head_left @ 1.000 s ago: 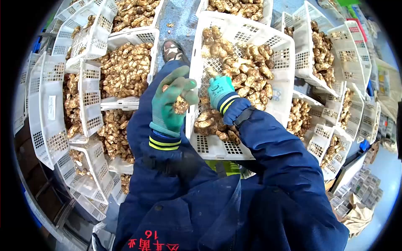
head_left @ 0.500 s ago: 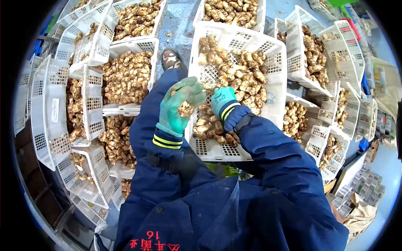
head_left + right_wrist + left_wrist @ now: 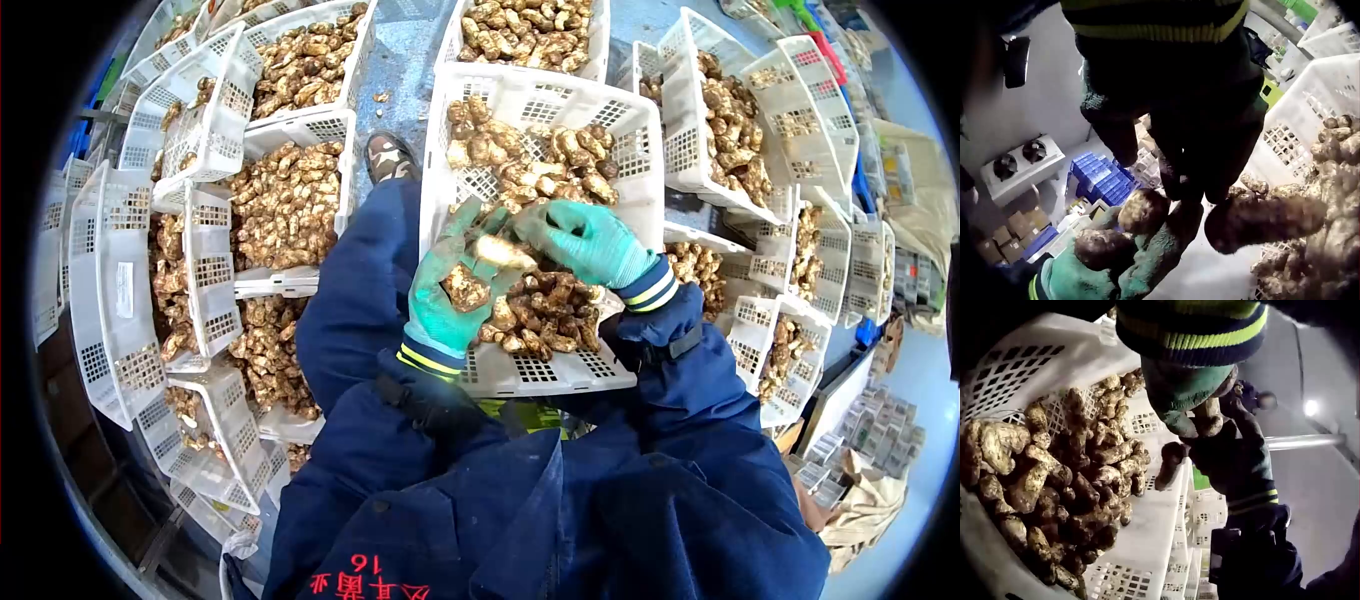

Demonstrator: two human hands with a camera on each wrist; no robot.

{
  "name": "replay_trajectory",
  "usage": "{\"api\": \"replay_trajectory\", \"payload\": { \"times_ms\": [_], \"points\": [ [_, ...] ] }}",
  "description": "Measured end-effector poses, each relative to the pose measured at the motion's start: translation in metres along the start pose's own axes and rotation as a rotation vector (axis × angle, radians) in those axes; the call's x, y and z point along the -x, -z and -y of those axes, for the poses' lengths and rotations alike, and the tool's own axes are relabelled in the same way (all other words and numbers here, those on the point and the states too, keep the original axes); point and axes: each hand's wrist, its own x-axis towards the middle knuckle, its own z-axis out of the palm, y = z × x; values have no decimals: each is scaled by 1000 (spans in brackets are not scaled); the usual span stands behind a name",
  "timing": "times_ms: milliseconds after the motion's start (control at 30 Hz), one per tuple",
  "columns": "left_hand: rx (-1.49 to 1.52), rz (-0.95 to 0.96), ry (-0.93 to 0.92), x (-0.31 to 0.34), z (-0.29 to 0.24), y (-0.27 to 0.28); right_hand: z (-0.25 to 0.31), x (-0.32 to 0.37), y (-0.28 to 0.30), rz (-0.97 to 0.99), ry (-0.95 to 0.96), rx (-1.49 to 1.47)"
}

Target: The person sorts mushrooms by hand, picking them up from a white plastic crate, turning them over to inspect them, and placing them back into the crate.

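Over a white crate point(image 3: 640, 160), both hands in green gloves come close together. My left hand point(image 3: 440, 300), palm up, holds a round brown mushroom point(image 3: 465, 288) and a pale-stalked mushroom point(image 3: 503, 252) lying across its fingers. Right of it, my right hand point(image 3: 590, 240) has its fingers bent down beside the pale stalk. A dark, blurred mushroom point(image 3: 1260, 222) sticks out from the right fingertips in the right wrist view; the left wrist view shows a dark mushroom point(image 3: 1169, 464) there too. Soil-covered mushrooms point(image 3: 1104, 475) are heaped in the crate under the hands.
More mushroom-filled crates stand at the left point(image 3: 290, 210), behind point(image 3: 525, 35) and at the right point(image 3: 735, 130), several of them stacked or tilted. A shoe point(image 3: 390, 157) rests on the blue floor. Blue crates point(image 3: 1100, 178) and cardboard boxes show in the right wrist view.
My right hand has come up out of the crate to beside the left. The left hand has moved in over the crate, and a pale mushroom now lies with the round one.
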Motion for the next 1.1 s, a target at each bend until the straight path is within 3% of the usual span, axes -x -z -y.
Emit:
{"api": "replay_trajectory", "payload": {
  "times_ms": [33, 100, 133, 167, 233, 300, 333, 500, 567, 633, 667, 767, 833, 867, 933, 967, 1000, 1100],
  "points": [
    [44, -9, 1, -2, -3, 0, 22, -8, 5, -81, 112, 248],
    [-4, 49, -25, 3, -3, -14, -7, -57, 15, -421, 251, 412],
    [13, 83, -5, 4, -3, -15, -8, -76, 13, -449, 147, 553],
    [29, 117, 13, 4, -4, -17, -18, -101, 13, -336, 86, 726],
    [67, 59, 62, 7, -11, -27, -31, -139, -2, -312, 352, 892],
    [65, 148, 22, 7, -14, -20, -44, -178, -19, -329, 406, 1036],
    [106, 95, 32, 6, -16, -18, -47, -186, -25, -338, 291, 1072],
    [-16, 101, -49, 11, -17, -19, -68, -178, -26, -385, 89, 1163],
    [-53, 136, -70, 11, -18, -22, -78, -167, -10, -548, 3, 1130],
    [-227, -47, -26, 14, -19, -26, -83, -161, 12, -799, -184, 756],
    [-77, 4, 6, 13, -20, -24, -85, -160, 10, -899, -83, 772],
    [-109, 35, -13, 10, -17, -22, -55, -151, -23, -467, 261, 949],
    [-153, -17, -9, 11, -17, -22, -68, -167, -45, -339, 352, 1084],
    [-189, -33, -2, 11, -17, -19, -78, -174, -55, -395, 363, 1104],
    [-172, -118, 108, 7, -17, -12, -86, -190, -65, -354, 173, 1115],
    [-197, -111, 74, 11, -16, -13, -90, -197, -71, -342, 122, 1119],
    [-451, -114, 16, 10, -16, -16, -85, -200, -76, -306, 41, 1122],
    [-698, -158, -63, 8, -13, -9, -74, -200, -78, -235, -135, 1099]
  ]
}}
